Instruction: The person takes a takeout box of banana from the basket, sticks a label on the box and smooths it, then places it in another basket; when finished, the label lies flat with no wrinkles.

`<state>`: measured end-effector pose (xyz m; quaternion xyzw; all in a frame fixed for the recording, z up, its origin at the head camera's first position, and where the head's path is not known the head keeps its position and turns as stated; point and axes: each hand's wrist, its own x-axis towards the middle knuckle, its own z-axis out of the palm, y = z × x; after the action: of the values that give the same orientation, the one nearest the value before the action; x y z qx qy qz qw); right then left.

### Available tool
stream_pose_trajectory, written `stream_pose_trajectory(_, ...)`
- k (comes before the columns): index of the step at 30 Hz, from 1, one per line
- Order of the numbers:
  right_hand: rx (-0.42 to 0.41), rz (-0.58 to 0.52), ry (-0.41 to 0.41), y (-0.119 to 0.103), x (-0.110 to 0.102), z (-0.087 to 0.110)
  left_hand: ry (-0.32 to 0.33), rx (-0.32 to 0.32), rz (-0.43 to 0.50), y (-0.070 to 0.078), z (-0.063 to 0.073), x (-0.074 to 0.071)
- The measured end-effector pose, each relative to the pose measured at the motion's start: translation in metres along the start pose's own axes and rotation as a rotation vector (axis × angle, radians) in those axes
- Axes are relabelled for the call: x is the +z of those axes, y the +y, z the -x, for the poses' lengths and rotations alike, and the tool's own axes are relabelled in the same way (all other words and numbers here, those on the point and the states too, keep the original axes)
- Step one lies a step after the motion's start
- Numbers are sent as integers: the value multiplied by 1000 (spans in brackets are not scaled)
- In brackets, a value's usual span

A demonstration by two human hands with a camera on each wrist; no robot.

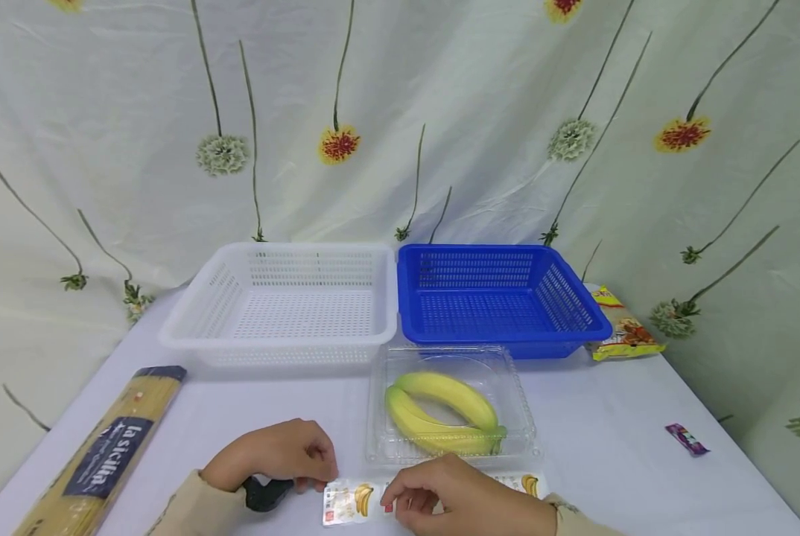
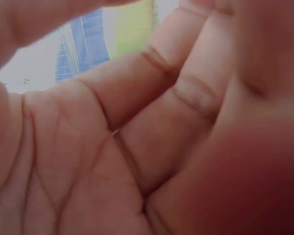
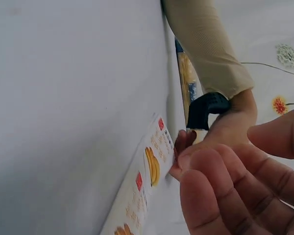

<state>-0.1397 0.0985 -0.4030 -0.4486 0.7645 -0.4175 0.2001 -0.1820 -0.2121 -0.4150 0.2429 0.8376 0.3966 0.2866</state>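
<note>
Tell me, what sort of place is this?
Perhaps a makeshift packing spot: a clear plastic box holds yellow-green bananas, a white banana-printed label strip lies before it, and a white flower-printed cloth hangs behind.

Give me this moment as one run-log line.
left hand: at left end of label strip | right hand: over label strip | bananas: in clear container

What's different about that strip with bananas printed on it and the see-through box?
The printed strip is flat, while the see-through box is deep. The strip has an opaque white background; the box is clear. The strip is partly hidden by the right hand; the box sits farther back. Both feature bananas.
</note>
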Motion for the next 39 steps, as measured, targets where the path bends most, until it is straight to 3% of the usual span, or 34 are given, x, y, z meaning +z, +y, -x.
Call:
stream_pose_trajectory(7, -122, 208, -64, 5, 22, -27, -50, 22, 23, -2, -4, 0)
stream_pose_trajectory(10, -119, 257, -68, 4, 29, -37, -94, 54, 62, -6, -6, -2)
stream_pose_trajectory(17, 5, 234, -18, 2, 40, -52, -201, 106, 233, -7, -6, -5)
stream_pose_trajectory(24, 81, 215, 75, 1, 48, -58, -267, 108, 302, -1, -7, -3)
stream_pose_trajectory(32, 62, 243, 127, 1, 51, -60, -286, 105, 328, 0, -8, -2)
stream_pose_trajectory(39, -47, 340, 148, 13, 54, -58, -282, 101, 331, -1, -8, -2)
